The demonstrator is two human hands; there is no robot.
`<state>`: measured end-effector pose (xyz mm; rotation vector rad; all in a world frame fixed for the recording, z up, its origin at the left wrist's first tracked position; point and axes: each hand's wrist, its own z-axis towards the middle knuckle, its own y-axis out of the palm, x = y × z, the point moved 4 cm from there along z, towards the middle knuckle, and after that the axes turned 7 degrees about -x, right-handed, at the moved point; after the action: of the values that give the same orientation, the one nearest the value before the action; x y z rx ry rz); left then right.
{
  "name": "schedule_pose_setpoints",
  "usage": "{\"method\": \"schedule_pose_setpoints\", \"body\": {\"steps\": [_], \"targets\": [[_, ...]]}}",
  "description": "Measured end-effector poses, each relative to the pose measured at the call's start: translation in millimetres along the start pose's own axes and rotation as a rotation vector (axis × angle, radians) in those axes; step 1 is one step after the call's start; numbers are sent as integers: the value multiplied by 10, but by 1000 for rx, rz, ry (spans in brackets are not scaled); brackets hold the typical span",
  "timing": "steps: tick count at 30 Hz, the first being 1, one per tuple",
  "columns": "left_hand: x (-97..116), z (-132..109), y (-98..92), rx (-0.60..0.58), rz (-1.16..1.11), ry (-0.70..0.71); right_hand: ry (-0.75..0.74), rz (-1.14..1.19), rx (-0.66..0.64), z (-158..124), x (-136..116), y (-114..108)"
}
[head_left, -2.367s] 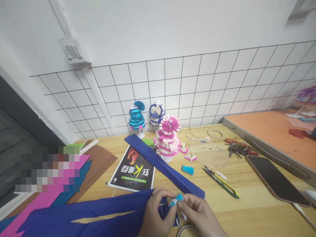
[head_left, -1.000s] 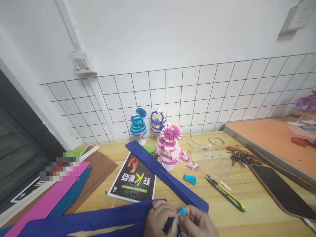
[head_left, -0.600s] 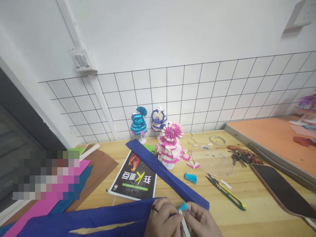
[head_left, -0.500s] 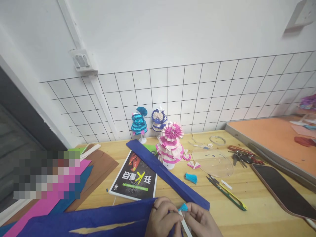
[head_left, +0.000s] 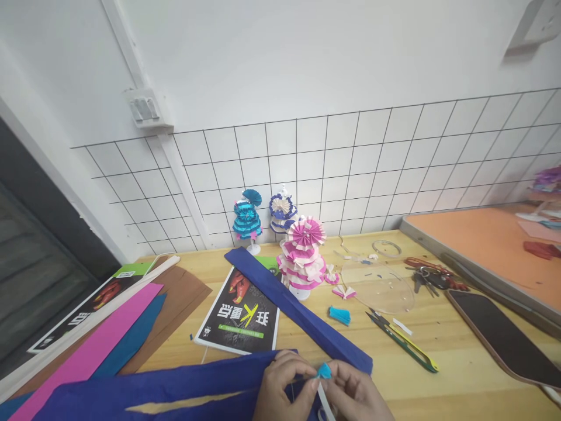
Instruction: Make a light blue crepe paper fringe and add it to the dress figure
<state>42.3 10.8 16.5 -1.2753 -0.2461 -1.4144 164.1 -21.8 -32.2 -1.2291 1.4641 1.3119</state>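
Observation:
At the bottom of the head view, my left hand (head_left: 284, 383) and my right hand (head_left: 357, 390) meet, both with fingers pinched. A small pleated piece of light blue paper (head_left: 324, 371) sticks up between the fingertips, held by my right hand. From just below it a narrow white strip (head_left: 325, 403) hangs down, its upper end at my left thumb and forefinger. A thin line like thread shows beside my left thumb. Long dark blue paper (head_left: 175, 374) lies beneath my hands. Beyond them rests a light blue gathered paper tuft (head_left: 339, 316).
Thread snips (head_left: 403, 341), a phone (head_left: 499, 336) and keys (head_left: 426, 280) lie to the right. Paper-decorated stands, one pink (head_left: 302, 257), one teal (head_left: 248, 219), are at the back. A black-covered book (head_left: 236, 316) and coloured sheets (head_left: 83, 362) lie left.
My left thumb and forefinger have opened into a clearer pinch, and the light blue paper shows a little more. Things on the table have stayed in place.

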Motion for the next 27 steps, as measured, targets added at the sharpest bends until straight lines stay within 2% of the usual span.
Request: {"method": "schedule_pose_setpoints", "body": {"steps": [4, 11, 20, 27], "targets": [[18, 0, -6, 18, 0, 53, -25, -25, -13, -1, -60, 10], [60, 25, -23, 35, 35, 36, -30, -20, -28, -3, -98, 14], [-39, 15, -32, -37, -80, -178, -28, 33, -86, -30, -108, 4], [-101, -12, -4, -66, -241, -260, -53, 33, -79, -31, -108, -20]]}}
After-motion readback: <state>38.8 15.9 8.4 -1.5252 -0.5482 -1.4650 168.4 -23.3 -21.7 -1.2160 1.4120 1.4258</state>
